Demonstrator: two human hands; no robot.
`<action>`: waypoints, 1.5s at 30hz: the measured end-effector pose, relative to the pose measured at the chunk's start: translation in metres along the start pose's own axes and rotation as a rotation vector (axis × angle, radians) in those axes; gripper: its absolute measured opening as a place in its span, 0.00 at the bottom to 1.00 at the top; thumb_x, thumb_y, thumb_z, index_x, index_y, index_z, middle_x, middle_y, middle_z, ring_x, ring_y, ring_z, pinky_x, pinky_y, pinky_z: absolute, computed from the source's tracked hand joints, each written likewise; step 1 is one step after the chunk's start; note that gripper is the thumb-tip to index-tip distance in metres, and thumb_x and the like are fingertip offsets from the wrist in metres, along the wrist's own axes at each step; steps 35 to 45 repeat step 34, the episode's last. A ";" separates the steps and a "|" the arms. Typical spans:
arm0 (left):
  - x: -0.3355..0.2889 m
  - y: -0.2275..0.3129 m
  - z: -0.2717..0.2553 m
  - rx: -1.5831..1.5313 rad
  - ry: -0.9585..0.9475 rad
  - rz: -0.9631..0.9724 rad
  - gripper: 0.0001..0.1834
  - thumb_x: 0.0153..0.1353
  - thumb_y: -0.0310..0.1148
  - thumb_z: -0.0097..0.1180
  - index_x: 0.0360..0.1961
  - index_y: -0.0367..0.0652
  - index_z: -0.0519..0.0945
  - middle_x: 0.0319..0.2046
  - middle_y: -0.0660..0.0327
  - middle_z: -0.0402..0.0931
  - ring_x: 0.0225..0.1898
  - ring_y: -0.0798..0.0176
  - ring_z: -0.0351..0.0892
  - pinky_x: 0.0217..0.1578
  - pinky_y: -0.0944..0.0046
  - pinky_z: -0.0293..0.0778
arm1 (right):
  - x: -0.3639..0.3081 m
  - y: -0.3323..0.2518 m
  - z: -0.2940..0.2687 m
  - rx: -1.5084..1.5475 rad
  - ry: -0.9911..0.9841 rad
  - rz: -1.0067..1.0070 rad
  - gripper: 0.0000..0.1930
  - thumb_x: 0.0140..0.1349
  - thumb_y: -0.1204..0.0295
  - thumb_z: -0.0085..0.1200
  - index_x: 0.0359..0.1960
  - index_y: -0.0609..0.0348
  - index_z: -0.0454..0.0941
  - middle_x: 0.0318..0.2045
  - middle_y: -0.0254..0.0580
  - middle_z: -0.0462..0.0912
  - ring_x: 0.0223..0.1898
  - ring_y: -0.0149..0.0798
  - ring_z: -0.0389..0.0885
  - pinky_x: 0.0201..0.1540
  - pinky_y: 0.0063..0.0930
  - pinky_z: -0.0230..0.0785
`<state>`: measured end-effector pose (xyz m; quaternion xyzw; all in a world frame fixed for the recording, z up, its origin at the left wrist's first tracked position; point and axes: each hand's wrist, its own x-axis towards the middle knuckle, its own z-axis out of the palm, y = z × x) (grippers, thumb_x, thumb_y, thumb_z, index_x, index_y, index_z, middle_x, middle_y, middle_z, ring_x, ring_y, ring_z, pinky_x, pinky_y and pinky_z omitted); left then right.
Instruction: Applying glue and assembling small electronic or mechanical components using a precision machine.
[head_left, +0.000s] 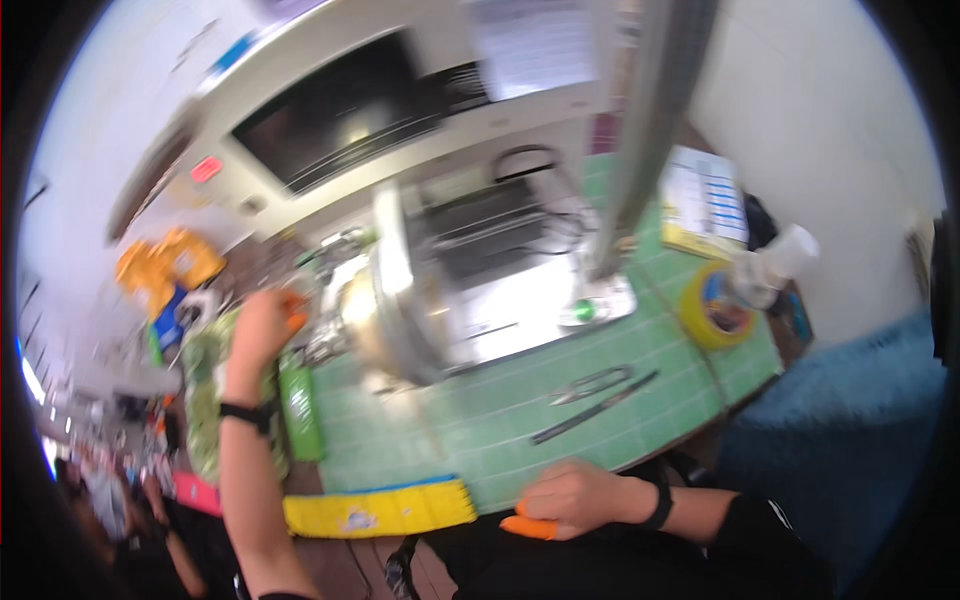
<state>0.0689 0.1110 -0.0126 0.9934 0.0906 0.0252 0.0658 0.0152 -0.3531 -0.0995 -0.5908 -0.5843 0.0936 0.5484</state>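
Observation:
My left hand point(262, 325) reaches out at the left, beside the machine point(400, 300) with its round metal wheel-like part. Orange covers show on its fingertips. Blur smears the fingers, so I cannot tell what they touch. Under that wrist lies a pale green bag or cloth point(205, 400), with a bright green box point(301, 405) next to it. My right hand point(580, 498) is at the near edge of the green mat point(470, 430), fingers curled in and an orange cover on one digit. Whatever is inside those fingers, if anything, is hidden. Beyond it lie thread snips point(592, 385) and a dark thin tool point(595, 408).
A yellow fringed cloth strip point(380, 508) lies along the near edge. To the right stand a yellow tape roll point(715, 305), a white bottle point(785, 255) and a printed sheet point(703, 205). A metal post point(655, 130) rises behind the mat. Other people point(110, 500) are at lower left.

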 end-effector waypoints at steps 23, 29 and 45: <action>-0.022 0.011 -0.029 -0.500 0.169 -0.212 0.07 0.63 0.24 0.65 0.39 0.34 0.79 0.33 0.61 0.84 0.22 0.70 0.81 0.22 0.66 0.75 | 0.012 -0.010 0.002 -0.184 -0.041 0.143 0.21 0.60 0.70 0.72 0.16 0.53 0.69 0.14 0.36 0.65 0.13 0.41 0.65 0.17 0.34 0.55; -0.019 -0.001 -0.020 -0.466 0.215 -0.124 0.08 0.64 0.22 0.63 0.43 0.36 0.78 0.34 0.59 0.84 0.28 0.71 0.83 0.28 0.67 0.77 | 0.011 -0.009 0.003 -0.187 -0.039 0.136 0.20 0.62 0.67 0.71 0.18 0.53 0.72 0.13 0.34 0.66 0.13 0.41 0.65 0.16 0.34 0.56; -0.015 -0.005 -0.014 -0.542 0.254 -0.111 0.09 0.65 0.22 0.62 0.46 0.36 0.79 0.40 0.61 0.87 0.37 0.68 0.88 0.39 0.70 0.80 | 0.011 -0.009 0.002 -0.181 -0.034 0.136 0.19 0.62 0.66 0.71 0.18 0.53 0.73 0.14 0.34 0.67 0.13 0.41 0.66 0.17 0.34 0.57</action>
